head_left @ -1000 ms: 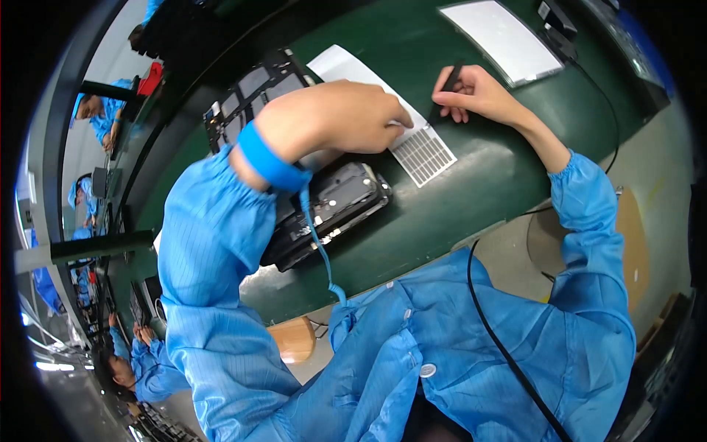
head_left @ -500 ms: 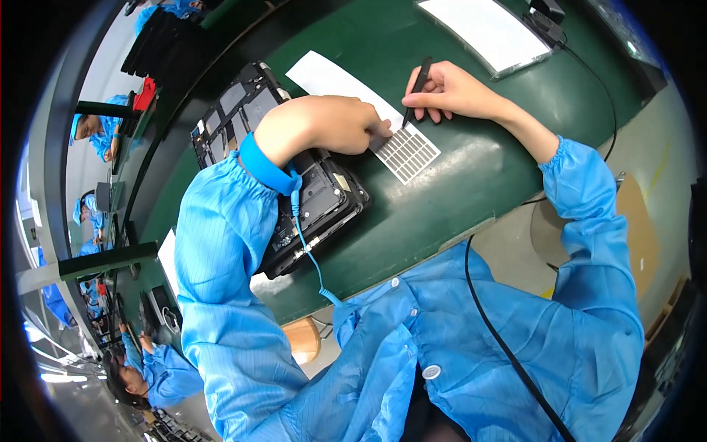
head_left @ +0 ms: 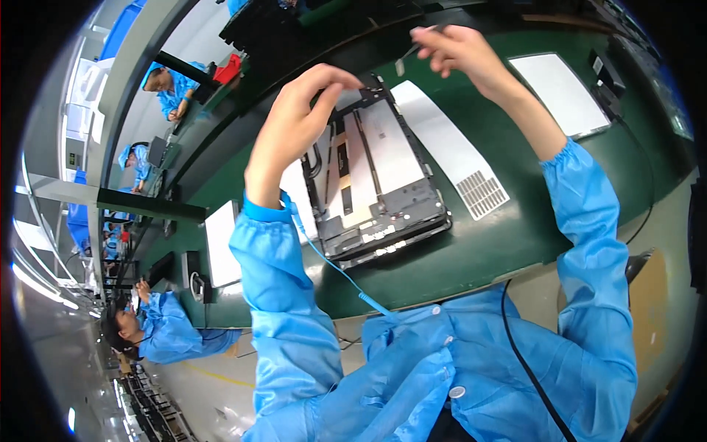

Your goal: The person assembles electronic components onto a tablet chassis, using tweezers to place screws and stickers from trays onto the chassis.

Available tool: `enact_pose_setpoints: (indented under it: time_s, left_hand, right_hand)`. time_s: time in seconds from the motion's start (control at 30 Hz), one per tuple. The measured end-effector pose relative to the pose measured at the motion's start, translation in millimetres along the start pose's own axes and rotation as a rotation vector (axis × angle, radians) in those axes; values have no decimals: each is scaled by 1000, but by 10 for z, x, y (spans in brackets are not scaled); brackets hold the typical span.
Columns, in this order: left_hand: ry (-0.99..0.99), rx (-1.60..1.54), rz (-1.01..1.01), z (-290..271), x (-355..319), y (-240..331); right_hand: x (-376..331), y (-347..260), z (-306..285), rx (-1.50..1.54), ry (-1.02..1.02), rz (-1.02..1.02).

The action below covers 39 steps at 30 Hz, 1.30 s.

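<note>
An opened electronic device point(head_left: 387, 147), like a laptop or tablet with its inner parts bare, lies on the green table before me. Over its far left corner is my left hand point(head_left: 298, 110), fingers stretched out and thumb apart, with a blue wrist strap on the wrist. Whether the fingertips touch the device I cannot tell. My right hand point(head_left: 460, 55) is raised beyond the device and closed on dark tweezers point(head_left: 409, 50). A small greyish label point(head_left: 400, 68) hangs at their tip. Right of the device lies a white sheet with rows of grey labels point(head_left: 480, 193).
A white panel point(head_left: 560, 92) lies at the right, beside a black box point(head_left: 605, 77) with a cable. Another white panel point(head_left: 223, 243) is at the left. A metal frame point(head_left: 121, 96) stands left; co-workers in blue sit beyond it.
My right hand has lifted away from the label sheet, tweezers bearing a label. My left hand has left the sheet for the device's far left corner. The view has shifted, and the device shows more fully.
</note>
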<state>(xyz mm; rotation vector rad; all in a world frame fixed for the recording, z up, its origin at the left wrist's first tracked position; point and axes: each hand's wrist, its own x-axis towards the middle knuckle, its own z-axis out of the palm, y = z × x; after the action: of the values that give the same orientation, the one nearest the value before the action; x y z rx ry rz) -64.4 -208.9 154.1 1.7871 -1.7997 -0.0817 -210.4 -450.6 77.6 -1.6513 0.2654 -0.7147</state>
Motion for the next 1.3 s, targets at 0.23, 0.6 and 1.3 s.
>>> enact_pose_setpoints:
  time_s: [0.23,0.6,1.3]
  left_hand:
    - [273,30,-48,400,-202,-409]
    - [162,-11,-143,397,-211,-387]
    - [91,102,-66,396,-209,-339]
  right_hand:
    - [386,246,637,-84,-81,-90]
    - [414,318,679,-70,-101,-88]
    - [387,311,680,-38,-85,-121]
